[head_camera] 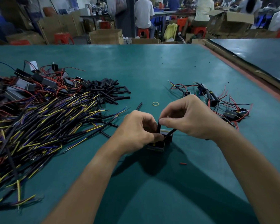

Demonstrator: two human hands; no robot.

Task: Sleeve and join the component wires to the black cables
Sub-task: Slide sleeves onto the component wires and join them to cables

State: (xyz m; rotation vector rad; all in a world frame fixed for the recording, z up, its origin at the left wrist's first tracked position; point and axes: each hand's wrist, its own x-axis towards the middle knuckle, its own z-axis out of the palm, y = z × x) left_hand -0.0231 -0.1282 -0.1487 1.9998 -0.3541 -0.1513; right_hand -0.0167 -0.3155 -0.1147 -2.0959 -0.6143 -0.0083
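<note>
A small black box component [158,145] sits on the green table just below my hands. My left hand [137,129] curls over it and grips the wires at its top. My right hand [188,116] pinches the upper end of a black sleeve [158,127] that stands upright between both hands; a second black strand [170,133] slants away beside it. The wire ends inside the fingers are hidden.
A big heap of black cables [44,122] with yellow and blue leads fills the left. Behind it lie boxed components [26,84] and loose black sleeves [108,91]. Several joined units [217,101] lie at the right. A rubber band [155,103] and red scrap [183,163] sit nearby.
</note>
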